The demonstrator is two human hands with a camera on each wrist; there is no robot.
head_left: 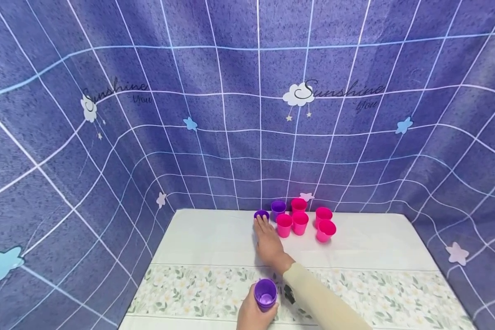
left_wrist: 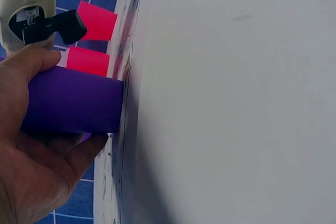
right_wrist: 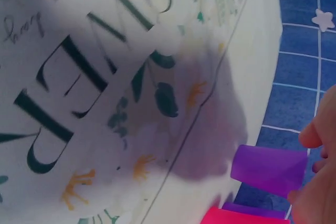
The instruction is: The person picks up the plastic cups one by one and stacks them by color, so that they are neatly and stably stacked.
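Observation:
My left hand (head_left: 255, 311) grips a purple cup (head_left: 266, 293) upright near the front of the table, mouth up. In the left wrist view its thumb lies along one side of the cup (left_wrist: 73, 100) and the fingers curl round the other. My right hand (head_left: 269, 242) reaches to the back of the table, fingers extended over a second purple cup (head_left: 261, 214). The right wrist view has the fingertips spread at the rim of that cup (right_wrist: 269, 169). Just right of it stands another purple cup (head_left: 278, 210).
Several pink cups (head_left: 300, 223) stand in a cluster to the right of the purple ones. A white table (head_left: 214, 238) with a floral printed band lies beneath. Behind and beside it hangs a blue checked curtain (head_left: 239, 114). A black device (left_wrist: 63, 26) sits on the right sleeve.

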